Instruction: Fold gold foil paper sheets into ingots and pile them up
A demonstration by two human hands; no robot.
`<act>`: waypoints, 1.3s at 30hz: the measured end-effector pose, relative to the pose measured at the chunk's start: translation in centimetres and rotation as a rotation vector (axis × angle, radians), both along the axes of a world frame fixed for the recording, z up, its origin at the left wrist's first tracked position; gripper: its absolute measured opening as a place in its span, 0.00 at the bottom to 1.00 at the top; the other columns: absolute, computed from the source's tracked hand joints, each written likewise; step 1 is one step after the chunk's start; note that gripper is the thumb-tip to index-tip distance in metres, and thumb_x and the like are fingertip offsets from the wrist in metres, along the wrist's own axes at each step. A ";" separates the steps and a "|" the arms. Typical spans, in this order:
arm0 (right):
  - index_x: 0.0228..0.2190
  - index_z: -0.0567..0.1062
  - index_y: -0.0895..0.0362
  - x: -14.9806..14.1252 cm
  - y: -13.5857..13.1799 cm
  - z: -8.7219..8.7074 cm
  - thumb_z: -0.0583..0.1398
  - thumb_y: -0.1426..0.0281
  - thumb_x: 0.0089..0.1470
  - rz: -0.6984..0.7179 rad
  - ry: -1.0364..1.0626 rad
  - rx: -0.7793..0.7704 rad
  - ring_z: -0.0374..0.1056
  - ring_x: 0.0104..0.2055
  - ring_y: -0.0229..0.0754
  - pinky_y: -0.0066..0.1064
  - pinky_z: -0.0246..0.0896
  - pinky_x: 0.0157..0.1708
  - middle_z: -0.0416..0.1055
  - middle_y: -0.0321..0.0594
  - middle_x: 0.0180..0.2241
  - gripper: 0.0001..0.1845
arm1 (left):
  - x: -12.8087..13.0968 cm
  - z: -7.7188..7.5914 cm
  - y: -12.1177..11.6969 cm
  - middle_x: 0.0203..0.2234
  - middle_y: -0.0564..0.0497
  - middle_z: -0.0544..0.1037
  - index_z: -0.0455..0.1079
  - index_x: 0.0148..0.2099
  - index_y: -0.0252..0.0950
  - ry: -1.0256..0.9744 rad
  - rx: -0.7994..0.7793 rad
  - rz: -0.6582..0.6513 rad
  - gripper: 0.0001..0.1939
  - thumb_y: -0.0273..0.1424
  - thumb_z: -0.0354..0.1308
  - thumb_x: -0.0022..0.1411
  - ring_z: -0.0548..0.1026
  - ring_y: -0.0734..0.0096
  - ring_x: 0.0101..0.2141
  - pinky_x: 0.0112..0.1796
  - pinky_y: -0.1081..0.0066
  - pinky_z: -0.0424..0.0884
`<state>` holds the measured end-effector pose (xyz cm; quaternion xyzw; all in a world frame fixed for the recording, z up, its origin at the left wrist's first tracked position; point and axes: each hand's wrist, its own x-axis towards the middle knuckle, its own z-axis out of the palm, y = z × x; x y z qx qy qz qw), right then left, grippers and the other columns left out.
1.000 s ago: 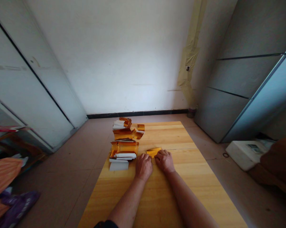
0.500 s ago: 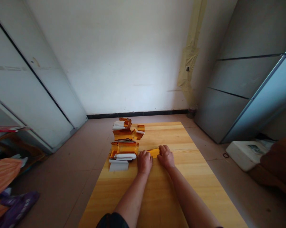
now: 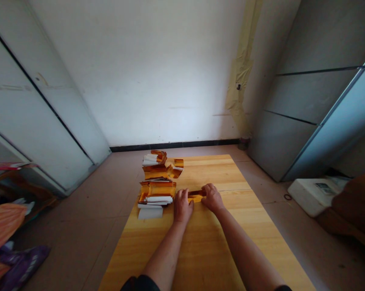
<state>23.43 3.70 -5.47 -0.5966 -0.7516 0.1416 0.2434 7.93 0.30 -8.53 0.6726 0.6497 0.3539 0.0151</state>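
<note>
A small amber, see-through plastic sheet (image 3: 196, 198) lies on the wooden table between my two hands, its far edge curled up and darker. My left hand (image 3: 182, 207) is closed on its left end, fingers bent over the edge. At the right end, my right hand (image 3: 212, 197) grips the same sheet with curled fingers; the fingertips are partly hidden. Just left of my left hand sits a stack of amber plastic sheets (image 3: 161, 188) with folded white papers (image 3: 158, 199). A loose white paper (image 3: 150, 213) lies in front of that stack.
More curled amber sheets (image 3: 155, 172) and a white paper roll (image 3: 150, 159) lie at the table's (image 3: 206, 250) far left corner. A white wall and a grey cabinet (image 3: 306, 93) stand beyond. On the floor are a white box (image 3: 306, 197) and a purple bag (image 3: 24, 266).
The sheet between my hands lay flatter before; its far edge now rises and curls. My left hand's fingers have straightened somewhat. The stacks stay as they were.
</note>
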 end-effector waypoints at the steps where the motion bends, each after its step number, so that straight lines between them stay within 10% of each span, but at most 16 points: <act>1: 0.33 0.71 0.55 0.0 -0.1 0.1 0.57 0.79 0.38 -0.004 0.002 -0.003 0.61 0.42 0.42 0.28 0.57 0.39 0.66 0.40 0.39 0.17 | 0.0 0.0 0.0 0.44 0.45 0.66 0.61 0.53 0.38 -0.006 0.009 0.000 0.26 0.22 0.57 0.50 0.66 0.60 0.47 0.49 0.59 0.64; 17: 0.30 0.76 0.54 -0.3 0.5 1.3 0.60 0.66 0.48 0.073 -0.247 -0.107 0.64 0.38 0.41 0.28 0.53 0.32 0.69 0.41 0.36 0.07 | 0.0 1.3 -0.4 0.36 0.47 0.72 0.65 0.49 0.34 -0.027 -0.064 -0.005 0.23 0.19 0.54 0.49 0.70 0.64 0.40 0.44 0.65 0.66; 39: 0.31 0.72 0.56 1.7 -2.1 -0.2 0.56 0.77 0.46 0.289 -0.229 0.153 0.59 0.41 0.42 0.30 0.47 0.38 0.70 0.41 0.35 0.09 | 0.0 1.9 -0.8 0.28 0.50 0.74 0.69 0.26 0.35 0.012 -0.153 -0.103 0.15 0.12 0.50 0.44 0.69 0.67 0.36 0.38 0.70 0.64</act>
